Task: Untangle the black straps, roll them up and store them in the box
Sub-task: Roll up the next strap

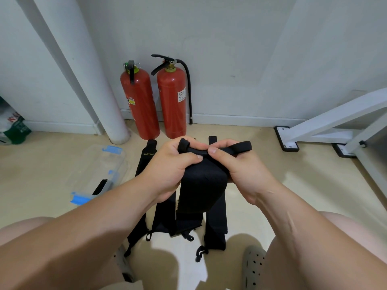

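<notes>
"Black straps (215,227): where are they?"
"Most lie on the floor by the feet; one strap (204,185) is held above them; both hands grip it, the left hand (173,164) and right hand (240,170) pinching its narrow looped end."
"How to roll it well?"
"Probably keep the edges aligned and the first turns tight; the box (100,164) sits left on the floor."
"Any writing?"
"XUEYING (148,154) on one floor strap; labels on the fire extinguishers (171,101) are unreadable."

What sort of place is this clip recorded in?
Probably a utility or storage corner indoors: two red fire extinguishers stand on the floor against a plain wall, beside a white pipe and a white metal frame.
</notes>
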